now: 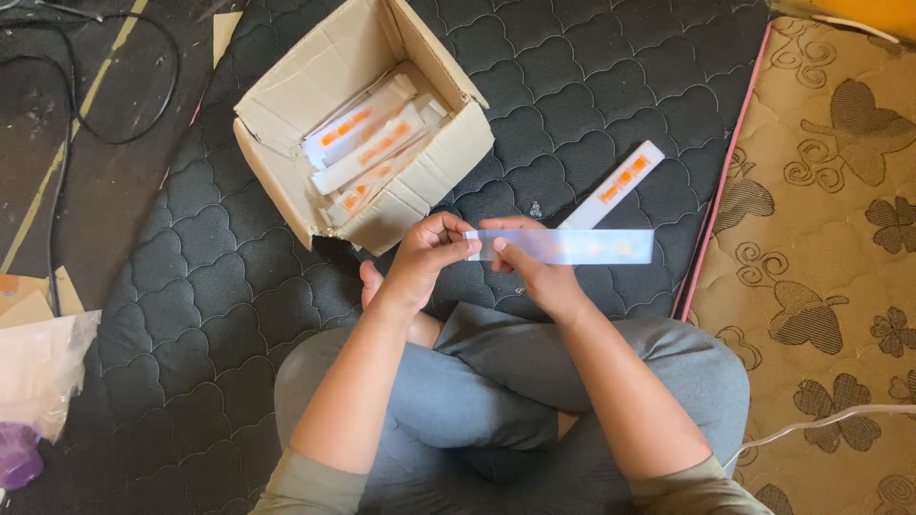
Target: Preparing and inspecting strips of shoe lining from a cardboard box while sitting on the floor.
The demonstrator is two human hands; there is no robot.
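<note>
A long flat white strip-shaped carton with faint orange marks [582, 246] is held level in front of me by both hands. My left hand [426, 257] pinches its left end. My right hand [534, 272] grips it just to the right of that, fingers under and thumb on top. A second white and orange carton [615, 184] lies on the dark quilted mat [219, 277] behind the held one. An open cardboard box [448, 157] at the upper middle holds several more of the same cartons [367, 143].
I sit cross-legged in grey trousers [515, 381] on the mat. A beige patterned mattress [821, 248] lies to the right. Black cables [67, 143] cross the floor at upper left. A clear plastic bag [38, 367] and cardboard scraps [29, 296] sit at left.
</note>
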